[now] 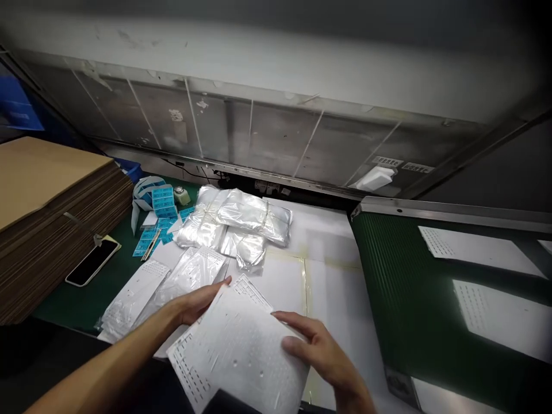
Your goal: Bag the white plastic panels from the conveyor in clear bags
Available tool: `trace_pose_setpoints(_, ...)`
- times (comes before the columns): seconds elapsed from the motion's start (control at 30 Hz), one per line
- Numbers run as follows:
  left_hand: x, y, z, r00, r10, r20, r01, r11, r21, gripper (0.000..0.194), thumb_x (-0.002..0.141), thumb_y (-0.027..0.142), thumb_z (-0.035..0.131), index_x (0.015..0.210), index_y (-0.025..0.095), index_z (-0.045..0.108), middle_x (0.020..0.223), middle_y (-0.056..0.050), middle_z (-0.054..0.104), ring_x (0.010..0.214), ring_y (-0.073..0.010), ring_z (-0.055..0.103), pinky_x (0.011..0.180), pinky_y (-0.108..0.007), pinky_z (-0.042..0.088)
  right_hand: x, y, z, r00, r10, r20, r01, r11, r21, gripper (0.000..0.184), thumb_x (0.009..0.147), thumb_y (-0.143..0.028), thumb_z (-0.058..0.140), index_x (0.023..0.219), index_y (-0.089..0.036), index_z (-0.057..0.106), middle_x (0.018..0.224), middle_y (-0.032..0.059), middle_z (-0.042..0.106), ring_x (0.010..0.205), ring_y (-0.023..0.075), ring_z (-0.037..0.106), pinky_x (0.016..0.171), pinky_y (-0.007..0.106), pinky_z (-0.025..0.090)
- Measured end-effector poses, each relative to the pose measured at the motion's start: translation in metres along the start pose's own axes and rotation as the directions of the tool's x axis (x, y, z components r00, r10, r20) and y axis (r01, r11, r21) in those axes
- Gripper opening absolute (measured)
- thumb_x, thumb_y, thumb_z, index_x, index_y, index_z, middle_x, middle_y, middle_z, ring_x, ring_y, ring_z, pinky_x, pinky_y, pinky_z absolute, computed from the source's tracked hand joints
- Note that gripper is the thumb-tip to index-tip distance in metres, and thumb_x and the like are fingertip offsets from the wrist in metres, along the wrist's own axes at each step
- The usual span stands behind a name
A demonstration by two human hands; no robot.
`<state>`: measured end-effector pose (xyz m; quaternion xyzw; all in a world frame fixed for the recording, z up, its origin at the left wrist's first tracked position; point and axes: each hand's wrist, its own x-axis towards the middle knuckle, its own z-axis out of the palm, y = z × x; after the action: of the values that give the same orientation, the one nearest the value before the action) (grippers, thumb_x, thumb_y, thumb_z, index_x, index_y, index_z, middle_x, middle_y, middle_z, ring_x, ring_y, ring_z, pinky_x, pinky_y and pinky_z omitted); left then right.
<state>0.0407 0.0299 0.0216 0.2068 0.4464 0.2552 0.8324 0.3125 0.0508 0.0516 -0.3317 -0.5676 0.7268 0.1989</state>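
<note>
Left hand [190, 305] and right hand [310, 345], fingers spread, hold a white perforated sheet [241, 339] by its sides above the front edge of the worktop [328, 270], near film-wrapped sheets [190, 276] and clear plastic bags [228, 221].

Got this white sheet [239, 339] up between my hands, tilted with one corner dipping toward me. It's got rows of tiny dark marks near the edges and a few small holes, and it looks a bit glossy. My left hand [194, 305] pinches the upper left edge, and my right hand [313, 351] grips the right edge.
</note>
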Motion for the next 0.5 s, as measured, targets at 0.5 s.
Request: trace_pose_setpoints(0.5, -0.008, -0.014, 0.009, 0.983, 0.135, 0.126, -0.144, 0.987, 0.071, 0.054, 0.066, 0.028, 0.074, 0.116, 0.019, 0.057, 0.103, -0.011, 0.068, 0.093, -0.0305, 0.064, 0.079, -0.042, 0.049, 0.017, 0.055, 0.068, 0.688, 0.018, -0.725, 0.091, 0.99, 0.111, 0.067, 0.08, -0.052, 0.056, 0.136, -0.024, 0.031, 0.133, 0.0115, 0.047, 0.115, 0.029, 0.05, 0.09, 0.044, 0.045)
